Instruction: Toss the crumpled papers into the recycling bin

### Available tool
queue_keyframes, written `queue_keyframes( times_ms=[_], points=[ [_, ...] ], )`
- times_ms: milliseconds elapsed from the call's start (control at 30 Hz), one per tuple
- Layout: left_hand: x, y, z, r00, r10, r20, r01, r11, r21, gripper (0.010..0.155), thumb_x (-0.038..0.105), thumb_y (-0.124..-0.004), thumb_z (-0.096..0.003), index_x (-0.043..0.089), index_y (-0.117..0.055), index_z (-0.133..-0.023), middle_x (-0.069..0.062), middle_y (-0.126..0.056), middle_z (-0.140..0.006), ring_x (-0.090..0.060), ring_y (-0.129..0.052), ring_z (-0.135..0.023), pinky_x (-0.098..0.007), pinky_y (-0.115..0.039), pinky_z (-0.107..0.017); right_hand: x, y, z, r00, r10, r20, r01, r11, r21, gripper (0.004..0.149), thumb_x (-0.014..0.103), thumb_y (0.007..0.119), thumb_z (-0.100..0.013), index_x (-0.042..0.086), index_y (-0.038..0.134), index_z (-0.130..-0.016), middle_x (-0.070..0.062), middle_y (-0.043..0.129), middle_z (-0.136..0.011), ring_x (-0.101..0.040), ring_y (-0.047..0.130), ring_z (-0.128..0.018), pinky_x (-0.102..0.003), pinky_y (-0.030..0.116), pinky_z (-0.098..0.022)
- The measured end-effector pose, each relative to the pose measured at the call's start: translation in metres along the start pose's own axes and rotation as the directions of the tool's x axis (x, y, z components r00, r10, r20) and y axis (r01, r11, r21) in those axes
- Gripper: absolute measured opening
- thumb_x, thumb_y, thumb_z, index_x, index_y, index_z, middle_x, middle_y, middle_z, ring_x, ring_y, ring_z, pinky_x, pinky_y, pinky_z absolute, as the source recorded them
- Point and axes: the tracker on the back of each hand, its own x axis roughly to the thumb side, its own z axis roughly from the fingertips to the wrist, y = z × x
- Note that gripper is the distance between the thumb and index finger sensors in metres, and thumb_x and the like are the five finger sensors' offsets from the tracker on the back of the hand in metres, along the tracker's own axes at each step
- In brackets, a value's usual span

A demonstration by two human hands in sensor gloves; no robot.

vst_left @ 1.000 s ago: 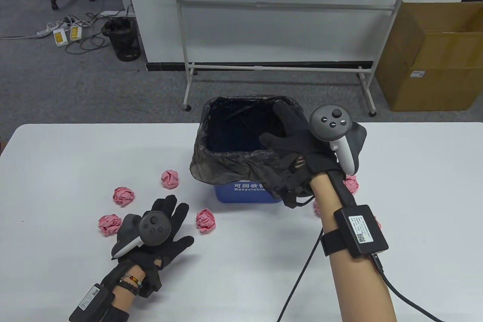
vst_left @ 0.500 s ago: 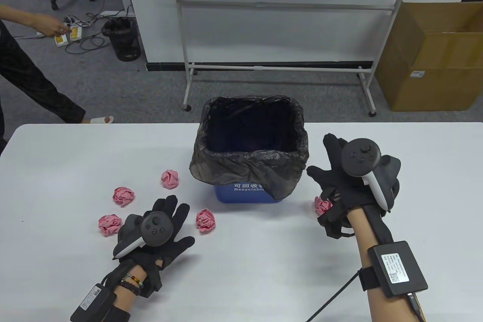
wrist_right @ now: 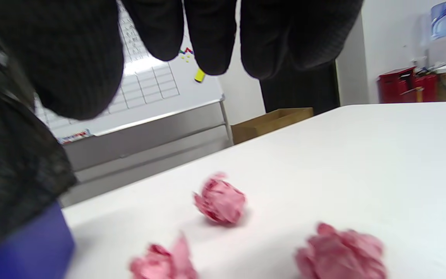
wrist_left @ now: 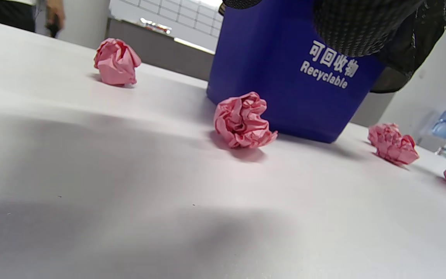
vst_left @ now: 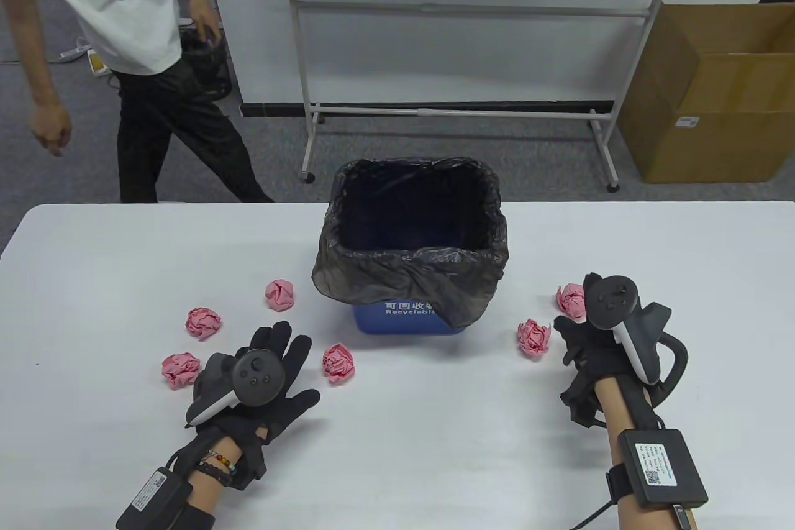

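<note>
The blue recycling bin (vst_left: 407, 315) with a black liner stands mid-table. Several pink crumpled paper balls lie around it: one (vst_left: 339, 362) just right of my left hand, one (vst_left: 181, 370) at its left, and two more (vst_left: 203, 322) (vst_left: 279, 294) beyond it. My left hand (vst_left: 292, 368) rests flat on the table, fingers spread, empty. My right hand (vst_left: 574, 331) is low over the table right of the bin, between two balls (vst_left: 534, 337) (vst_left: 570, 300), holding nothing. In the right wrist view its fingertips (wrist_right: 211, 46) hang open above the paper balls (wrist_right: 221, 201).
A person in a white shirt (vst_left: 112, 2) walks behind the table at far left. A whiteboard stand (vst_left: 459, 110) and a cardboard box (vst_left: 714, 95) stand on the floor beyond the far edge. The left wrist view shows the bin's wall (wrist_left: 269, 69) close ahead.
My right hand drew back from over the bin and came down to the table at the right, beside two balls. A person walked in at back left. My left hand stayed put.
</note>
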Motion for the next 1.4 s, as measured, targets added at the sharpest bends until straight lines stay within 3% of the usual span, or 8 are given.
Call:
queue_keyframes(
  times_ms=[400,633,733,1000,1400],
  points=[
    [0.0,0.001,0.001,1.0,-0.011,-0.01,0.011,1.0,-0.011,0.086,0.059,-0.068,-0.0472,0.021,-0.03,-0.114,-0.018,-0.011,-0.121,-0.046,-0.014,-0.109,-0.07,-0.027,-0.073,-0.037,0.061,-0.008,0.979,0.181,-0.097,-0.173,0.981,0.085,0.089,0.056,0.09,-0.031,0.035,0.05,-0.107,-0.002,0.056,-0.116,-0.037,0.064,-0.107,-0.054,0.063,-0.072],
    [0.0,0.001,0.001,1.0,-0.014,-0.013,0.014,1.0,-0.017,0.086,0.06,-0.068,-0.0472,0.021,-0.03,-0.114,-0.018,-0.011,-0.121,-0.047,-0.014,-0.109,-0.07,-0.027,-0.073,-0.054,0.081,-0.009,0.935,0.323,-0.147,-0.287,0.932,0.221,0.091,0.058,0.089,-0.031,0.038,0.046,-0.108,-0.003,0.05,-0.119,-0.041,0.062,-0.108,-0.054,0.064,-0.072],
    [0.001,0.001,0.001,1.0,-0.016,-0.014,0.015,1.0,-0.022,0.086,0.059,-0.068,-0.0472,0.021,-0.03,-0.114,-0.018,-0.011,-0.121,-0.047,-0.014,-0.109,-0.07,-0.027,-0.073,-0.059,0.087,-0.008,0.922,0.354,-0.157,-0.305,0.913,0.27,0.092,0.058,0.09,-0.031,0.039,0.044,-0.108,-0.005,0.05,-0.118,-0.041,0.069,-0.105,-0.051,0.073,-0.068],
    [0.001,0.0,0.001,1.0,-0.018,-0.015,0.018,1.0,-0.025,0.086,0.06,-0.068,-0.0472,0.021,-0.03,-0.114,-0.018,-0.011,-0.121,-0.046,-0.014,-0.109,-0.07,-0.027,-0.073,-0.058,0.09,-0.007,0.935,0.327,-0.141,-0.308,0.941,0.139,0.081,0.049,0.092,-0.032,0.037,0.057,-0.104,-0.006,0.07,-0.108,-0.03,0.093,-0.087,-0.036,0.088,-0.056],
    [0.001,0.001,0.001,1.0,-0.017,-0.015,0.016,1.0,-0.02,0.086,0.059,-0.068,-0.0472,0.021,-0.03,-0.114,-0.018,-0.011,-0.121,-0.046,-0.014,-0.109,-0.07,-0.027,-0.073,-0.052,0.09,-0.012,0.941,0.311,-0.133,-0.315,0.949,-0.009,0.064,0.039,0.097,-0.029,0.034,0.08,-0.09,-0.004,0.092,-0.089,-0.02,0.108,-0.066,-0.023,0.096,-0.044]
  ],
)
